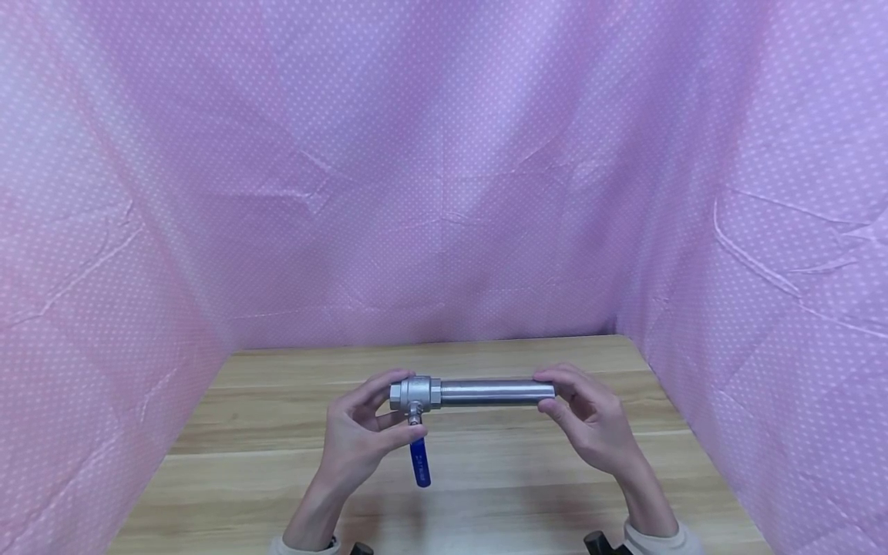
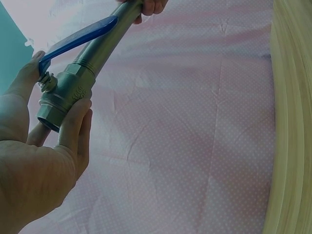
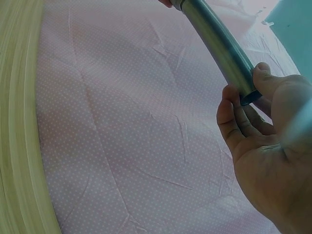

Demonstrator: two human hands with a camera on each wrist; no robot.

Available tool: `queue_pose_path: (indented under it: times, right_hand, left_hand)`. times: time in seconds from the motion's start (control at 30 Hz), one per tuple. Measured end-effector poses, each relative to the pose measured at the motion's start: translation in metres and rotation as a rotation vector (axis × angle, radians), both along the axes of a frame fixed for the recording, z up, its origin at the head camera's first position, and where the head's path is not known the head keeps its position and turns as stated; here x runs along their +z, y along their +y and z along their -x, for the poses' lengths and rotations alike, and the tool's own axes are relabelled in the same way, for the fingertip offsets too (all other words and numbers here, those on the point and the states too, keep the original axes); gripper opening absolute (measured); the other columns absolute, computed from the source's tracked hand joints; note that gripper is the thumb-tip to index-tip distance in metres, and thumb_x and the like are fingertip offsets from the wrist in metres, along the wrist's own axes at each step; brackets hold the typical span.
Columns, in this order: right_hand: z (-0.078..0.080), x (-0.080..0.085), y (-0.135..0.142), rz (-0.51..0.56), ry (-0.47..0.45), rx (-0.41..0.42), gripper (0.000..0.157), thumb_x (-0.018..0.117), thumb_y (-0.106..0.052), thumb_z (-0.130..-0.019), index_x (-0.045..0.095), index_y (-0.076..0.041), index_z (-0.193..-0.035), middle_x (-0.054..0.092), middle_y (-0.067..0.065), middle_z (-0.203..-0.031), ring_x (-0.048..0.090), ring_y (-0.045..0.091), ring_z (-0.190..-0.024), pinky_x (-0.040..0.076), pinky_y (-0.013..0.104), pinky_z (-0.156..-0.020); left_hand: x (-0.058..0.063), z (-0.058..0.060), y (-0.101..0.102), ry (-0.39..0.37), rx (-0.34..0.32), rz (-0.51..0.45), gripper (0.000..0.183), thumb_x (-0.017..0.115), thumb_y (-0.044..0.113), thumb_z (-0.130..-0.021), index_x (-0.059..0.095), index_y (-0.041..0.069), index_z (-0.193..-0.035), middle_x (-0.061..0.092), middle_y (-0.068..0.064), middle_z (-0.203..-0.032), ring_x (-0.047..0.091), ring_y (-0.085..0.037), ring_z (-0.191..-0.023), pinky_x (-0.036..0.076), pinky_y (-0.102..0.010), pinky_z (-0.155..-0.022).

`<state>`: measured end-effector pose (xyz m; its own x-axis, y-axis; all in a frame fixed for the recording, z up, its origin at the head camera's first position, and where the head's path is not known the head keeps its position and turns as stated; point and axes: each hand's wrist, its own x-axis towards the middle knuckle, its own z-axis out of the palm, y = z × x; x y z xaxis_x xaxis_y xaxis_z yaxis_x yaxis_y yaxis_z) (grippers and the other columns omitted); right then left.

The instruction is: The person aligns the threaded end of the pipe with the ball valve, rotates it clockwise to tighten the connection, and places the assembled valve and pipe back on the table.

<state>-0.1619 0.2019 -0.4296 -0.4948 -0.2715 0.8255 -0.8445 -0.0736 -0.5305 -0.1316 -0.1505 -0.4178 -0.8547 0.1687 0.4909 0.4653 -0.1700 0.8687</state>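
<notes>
A metal ball valve [image 1: 416,393] with a blue lever handle [image 1: 420,462] is joined to a straight steel pipe [image 1: 496,391]. Both are held level above the table. My left hand [image 1: 361,428] grips the valve body, fingers behind it and thumb against the base of the lever. At the pipe's far right end, my right hand [image 1: 593,420] pinches it between thumb and fingers. In the left wrist view, the valve's hexagonal open end [image 2: 50,116] faces my palm, and the lever [image 2: 80,39] slants along the pipe. The right wrist view shows the pipe's open end [image 3: 249,97] near my fingers.
A light wood-grain table [image 1: 291,385] lies beneath my hands. Pink dotted cloth [image 1: 444,193] hangs at the back and along both sides. Two dark, blurred objects [image 1: 598,542] show by the wrists at the bottom edge.
</notes>
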Motion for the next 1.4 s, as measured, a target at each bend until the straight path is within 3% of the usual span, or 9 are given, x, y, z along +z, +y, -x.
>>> queue_pose_path:
  times: [0.1,0.23,0.37,0.87,1.07,1.2,1.4]
  right_hand:
    - [-0.0003,0.0005,0.0005,-0.001,-0.001,0.014,0.037,0.073,0.024,-0.093,0.066,0.020,-0.130,0.075,0.011,-0.132,0.072,0.012,-0.107,0.066,0.016,-0.083]
    - [-0.0006,0.0018,0.0012,-0.008,-0.005,0.040,0.053,0.070,0.037,-0.081,0.065,0.022,-0.132,0.073,0.015,-0.135,0.074,0.012,-0.121,0.068,0.018,-0.102]
    - [-0.0001,0.0023,0.0013,-0.013,-0.005,0.050,0.060,0.070,0.040,-0.076,0.064,0.022,-0.133,0.072,0.017,-0.136,0.073,0.014,-0.125,0.068,0.019,-0.102]
    - [0.0007,0.0027,0.0014,-0.026,0.003,0.044,0.057,0.070,0.039,-0.079,0.065,0.021,-0.133,0.072,0.017,-0.133,0.073,0.013,-0.124,0.068,0.019,-0.105]
    - [0.0009,0.0026,0.0014,-0.045,0.011,0.024,0.056,0.069,0.038,-0.080,0.065,0.020,-0.132,0.073,0.015,-0.131,0.073,0.010,-0.118,0.067,0.017,-0.101]
    - [-0.0001,0.0024,0.0018,-0.057,0.004,-0.003,0.046,0.071,0.031,-0.088,0.066,0.018,-0.132,0.074,0.013,-0.127,0.073,0.010,-0.112,0.068,0.017,-0.098]
    - [-0.0014,0.0012,0.0026,-0.070,-0.008,-0.047,0.041,0.072,0.025,-0.093,0.069,0.014,-0.133,0.074,0.007,-0.119,0.067,0.009,-0.089,0.058,0.020,-0.061]
  left_hand:
    - [0.0001,0.0001,0.0000,0.000,0.002,0.001,0.070,0.088,-0.021,-0.079,0.065,-0.013,-0.144,0.076,0.000,-0.144,0.074,-0.016,-0.136,0.069,-0.041,-0.111]
    - [-0.0003,0.0000,-0.0004,0.003,0.005,0.005,0.070,0.088,-0.021,-0.079,0.065,-0.013,-0.145,0.076,0.000,-0.144,0.074,-0.016,-0.136,0.069,-0.040,-0.111]
    - [-0.0010,0.0001,-0.0009,0.006,0.002,0.005,0.070,0.088,-0.021,-0.079,0.064,-0.013,-0.145,0.076,0.000,-0.144,0.074,-0.016,-0.137,0.069,-0.040,-0.111]
    - [-0.0013,0.0003,0.0000,-0.017,0.001,0.001,0.071,0.089,-0.021,-0.078,0.064,-0.014,-0.144,0.075,0.000,-0.144,0.074,-0.015,-0.136,0.068,-0.041,-0.111]
    - [-0.0012,0.0001,0.0003,-0.013,0.001,-0.002,0.071,0.089,-0.021,-0.078,0.065,-0.013,-0.144,0.075,0.000,-0.144,0.074,-0.015,-0.136,0.068,-0.041,-0.112]
    - [-0.0006,-0.0001,-0.0001,-0.006,0.002,0.001,0.071,0.089,-0.021,-0.078,0.065,-0.013,-0.144,0.075,-0.001,-0.144,0.074,-0.016,-0.136,0.069,-0.041,-0.111]
    - [-0.0011,0.0001,-0.0001,-0.006,-0.002,-0.003,0.070,0.088,-0.021,-0.079,0.065,-0.014,-0.144,0.075,-0.001,-0.144,0.074,-0.016,-0.136,0.069,-0.041,-0.111]
